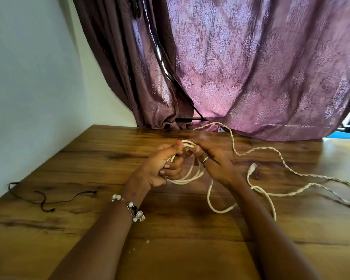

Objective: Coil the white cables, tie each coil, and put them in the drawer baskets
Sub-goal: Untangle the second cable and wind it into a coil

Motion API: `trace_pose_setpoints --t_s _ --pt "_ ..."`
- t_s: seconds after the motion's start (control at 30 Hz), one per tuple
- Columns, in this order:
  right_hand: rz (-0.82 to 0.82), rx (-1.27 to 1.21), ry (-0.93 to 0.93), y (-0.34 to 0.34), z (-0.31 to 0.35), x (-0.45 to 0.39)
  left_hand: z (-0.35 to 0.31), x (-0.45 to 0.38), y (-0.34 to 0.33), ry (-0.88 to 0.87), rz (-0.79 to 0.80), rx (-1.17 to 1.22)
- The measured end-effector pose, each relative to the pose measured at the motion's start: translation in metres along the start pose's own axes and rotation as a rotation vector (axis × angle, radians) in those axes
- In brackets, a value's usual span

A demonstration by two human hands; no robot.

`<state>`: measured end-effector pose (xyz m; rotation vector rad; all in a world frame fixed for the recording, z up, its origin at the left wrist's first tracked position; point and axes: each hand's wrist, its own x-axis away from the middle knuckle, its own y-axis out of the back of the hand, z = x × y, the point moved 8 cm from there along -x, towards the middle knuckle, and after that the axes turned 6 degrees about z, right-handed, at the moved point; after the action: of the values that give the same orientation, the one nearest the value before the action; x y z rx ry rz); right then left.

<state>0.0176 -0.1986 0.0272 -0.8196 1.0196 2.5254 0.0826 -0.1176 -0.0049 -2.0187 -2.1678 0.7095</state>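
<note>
At the middle of the wooden table [93, 150] my left hand [162, 166] grips a small coil of white cable [190, 176], fingers curled round its loops. My right hand [212, 162] pinches the coil's upper strands beside the left thumb. The cable's loose tail [220, 209] loops under my right forearm and ends in a clear plug [252, 168] lying on the table. A second, twisted white cable [281, 158] snakes from the curtain's foot across the table to the right edge.
Two thin black cords [42, 199] lie on the table's left part near the white wall. A purple patterned curtain [251, 67] hangs behind the table's far edge. No drawer or basket is in view.
</note>
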Motion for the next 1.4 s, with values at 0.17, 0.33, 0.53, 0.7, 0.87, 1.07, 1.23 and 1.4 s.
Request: trace_pose_setpoints --t_s 0.17,0.33,0.53,0.7,0.87,1.07,1.23,1.4 --pt "-0.115 0.158 0.012 -0.001 -0.008 0.001 0.003 -0.004 0.008 -0.016 -0.188 0.070" --pt "-0.212 0.246 -0.013 0.003 -0.008 0.004 0.005 -0.006 0.012 -0.002 -0.268 0.115" --pt "-0.008 0.059 -0.252 -0.018 -0.022 0.003 -0.015 0.007 0.043 -0.121 -0.432 0.341" --pt "0.361 0.698 -0.302 -0.046 -0.021 0.011 -0.032 0.021 0.065 -0.222 -0.581 0.332" --pt "0.539 1.086 -0.172 -0.051 0.001 0.009 -0.050 0.041 0.079 -0.313 -0.849 0.090" --pt "0.320 0.967 0.248 -0.061 0.035 0.012 -0.040 0.025 0.065 -0.226 -0.789 -0.255" --pt "0.165 0.622 0.273 -0.047 0.049 0.002 -0.027 0.011 0.036 -0.098 -0.615 -0.533" --pt "0.002 0.450 0.128 -0.005 0.047 -0.002 -0.007 0.004 0.013 0.077 -0.367 -0.569"
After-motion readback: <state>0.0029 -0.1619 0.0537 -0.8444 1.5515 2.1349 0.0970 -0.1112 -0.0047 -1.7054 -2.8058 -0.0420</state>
